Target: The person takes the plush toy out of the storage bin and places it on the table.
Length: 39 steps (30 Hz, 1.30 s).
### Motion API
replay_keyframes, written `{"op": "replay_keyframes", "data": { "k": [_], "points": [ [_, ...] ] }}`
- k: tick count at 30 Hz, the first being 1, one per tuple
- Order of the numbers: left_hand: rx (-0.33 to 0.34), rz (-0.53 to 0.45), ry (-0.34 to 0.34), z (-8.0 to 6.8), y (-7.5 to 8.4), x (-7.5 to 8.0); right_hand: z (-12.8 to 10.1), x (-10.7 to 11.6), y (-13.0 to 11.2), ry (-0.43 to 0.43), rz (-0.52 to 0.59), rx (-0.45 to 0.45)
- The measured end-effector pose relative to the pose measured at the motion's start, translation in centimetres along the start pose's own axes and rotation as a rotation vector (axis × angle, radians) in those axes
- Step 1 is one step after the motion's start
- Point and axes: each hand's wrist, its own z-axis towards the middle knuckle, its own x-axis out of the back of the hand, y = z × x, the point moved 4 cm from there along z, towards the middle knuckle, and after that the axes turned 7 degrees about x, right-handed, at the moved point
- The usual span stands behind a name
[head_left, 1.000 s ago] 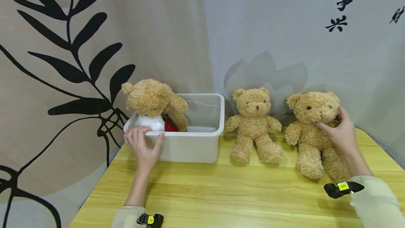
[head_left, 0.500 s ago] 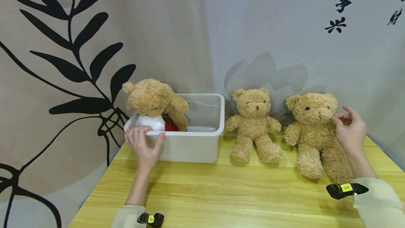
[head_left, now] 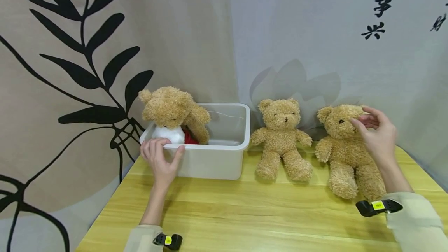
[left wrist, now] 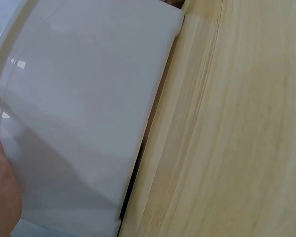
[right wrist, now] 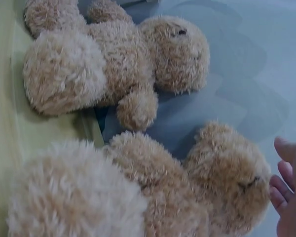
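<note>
My left hand (head_left: 160, 158) grips the near left rim of a pale grey plastic bin (head_left: 213, 162), fingers over the edge and thumb outside. Inside the bin, a tan teddy bear (head_left: 168, 106) leans head-down over a white fluffy thing (head_left: 170, 134) and something red (head_left: 190, 137). My right hand (head_left: 379, 135), fingers loosely bent and holding nothing, is in front of the face of the rightmost teddy bear (head_left: 344, 153). In the right wrist view the fingertips (right wrist: 277, 195) are right by that bear's muzzle.
A middle teddy bear (head_left: 282, 139) sits upright between the bin and the rightmost bear. All stand on a yellow wooden table (head_left: 259, 213), with a printed cloth backdrop (head_left: 189, 30) close behind.
My right hand has let go of the rightmost bear's head, drawn off to the right, then come back up in front of its face. My left hand has stayed on the bin.
</note>
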Motion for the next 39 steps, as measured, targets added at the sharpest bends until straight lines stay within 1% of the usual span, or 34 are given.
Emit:
{"op": "replay_keyframes", "data": {
  "k": [8,12,16,19,21,26,34,39],
  "points": [
    [-0.004,-0.01,-0.009,0.1,0.1,-0.3,0.0,-1.8,-1.4,-0.061,0.07,0.085],
    [-0.003,-0.003,-0.012,0.1,0.1,-0.5,-0.1,-3.1,-2.3,-0.098,0.068,0.131],
    [0.003,0.007,-0.02,0.0,0.2,-0.4,-0.4,-4.5,-3.8,-0.141,0.035,0.155],
    [0.006,0.009,-0.022,-0.1,0.2,-0.4,-0.6,-5.6,-5.0,-0.175,0.036,0.156],
    [0.007,0.009,-0.021,-0.1,0.2,-0.3,-0.7,-6.2,-5.8,-0.182,0.042,0.165],
    [0.005,0.004,-0.013,-0.1,0.2,-0.3,-1.0,-7.8,-7.7,-0.204,0.071,0.229],
    [0.0,0.008,-0.003,0.0,0.2,-0.1,-1.5,-10.6,-10.1,-0.277,0.125,0.256],
    [0.0,0.007,-0.004,0.1,0.2,0.0,-1.9,-12.3,-11.9,-0.31,0.177,0.313]
  ]
}}
